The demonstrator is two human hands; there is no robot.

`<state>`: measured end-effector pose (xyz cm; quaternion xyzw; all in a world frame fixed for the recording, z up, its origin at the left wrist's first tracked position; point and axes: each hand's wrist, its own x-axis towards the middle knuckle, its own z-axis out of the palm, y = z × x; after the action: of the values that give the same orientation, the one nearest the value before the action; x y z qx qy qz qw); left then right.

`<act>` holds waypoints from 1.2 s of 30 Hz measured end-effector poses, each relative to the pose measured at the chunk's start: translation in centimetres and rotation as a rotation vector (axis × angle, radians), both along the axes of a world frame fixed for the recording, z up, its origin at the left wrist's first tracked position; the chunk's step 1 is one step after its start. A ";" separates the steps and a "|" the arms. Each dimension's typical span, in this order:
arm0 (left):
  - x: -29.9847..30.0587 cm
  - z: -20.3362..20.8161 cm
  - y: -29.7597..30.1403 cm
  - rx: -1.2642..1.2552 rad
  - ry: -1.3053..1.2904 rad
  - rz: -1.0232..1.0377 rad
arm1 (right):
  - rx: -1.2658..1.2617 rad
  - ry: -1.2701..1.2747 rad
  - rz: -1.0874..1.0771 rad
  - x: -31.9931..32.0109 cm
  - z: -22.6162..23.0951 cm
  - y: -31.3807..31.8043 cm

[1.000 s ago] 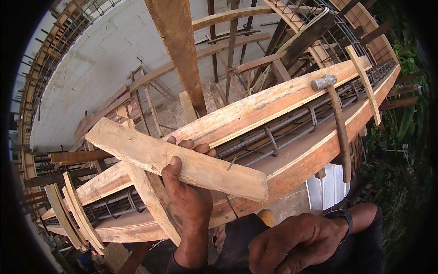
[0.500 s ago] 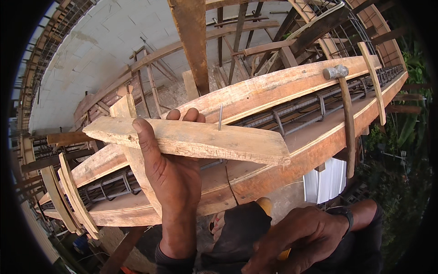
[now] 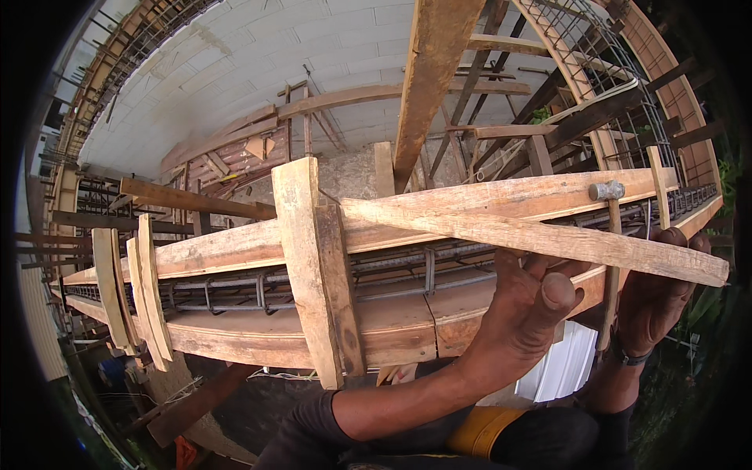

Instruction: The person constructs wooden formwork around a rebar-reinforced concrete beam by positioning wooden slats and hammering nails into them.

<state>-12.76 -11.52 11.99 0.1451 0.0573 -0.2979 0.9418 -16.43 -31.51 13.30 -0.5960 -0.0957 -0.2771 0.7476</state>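
Observation:
A rough wooden strip (image 3: 501, 233) slants across the view above the long curved formwork. Its right end is in my right hand (image 3: 646, 313), with fingers curled behind and over the edge. A thin nail (image 3: 648, 213) stands up beside that hand. My left hand (image 3: 521, 309) is under the middle of the strip, thumb apart from the wood and fingers loosely spread near its lower edge; their tips are partly hidden. Behind the strip, a hammer (image 3: 606, 190) with a wooden handle lies across the formwork.
The formwork's front board (image 3: 243, 342) and back board (image 3: 211, 254) enclose a steel rebar cage (image 3: 258, 290). Wooden cross-pieces (image 3: 301, 266) span it at several places. An upright plank (image 3: 435, 78) rises beyond, before a grey block wall (image 3: 258, 55). White corrugated sheet (image 3: 558, 364) lies below.
The wooden strip has moved right and swung round. My right hand has risen from low down to its right end. My left hand has moved right, its thumb off the strip.

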 end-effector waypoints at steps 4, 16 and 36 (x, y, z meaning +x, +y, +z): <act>-2.3 -1.6 4.3 0.586 -0.747 -0.421 | 0.149 0.033 0.077 -0.3 2.5 -7.4; 5.2 -0.4 8.9 0.904 -0.725 -0.403 | -0.170 0.241 -0.174 11.1 2.6 2.1; 0.3 -5.9 6.7 0.925 -0.416 -0.189 | -0.757 0.284 0.118 10.2 -2.5 5.7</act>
<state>-12.47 -4.78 6.04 0.6069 -0.0187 -0.2902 0.7396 -6.27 -25.81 10.77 -0.8550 -0.1206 -0.0938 0.4956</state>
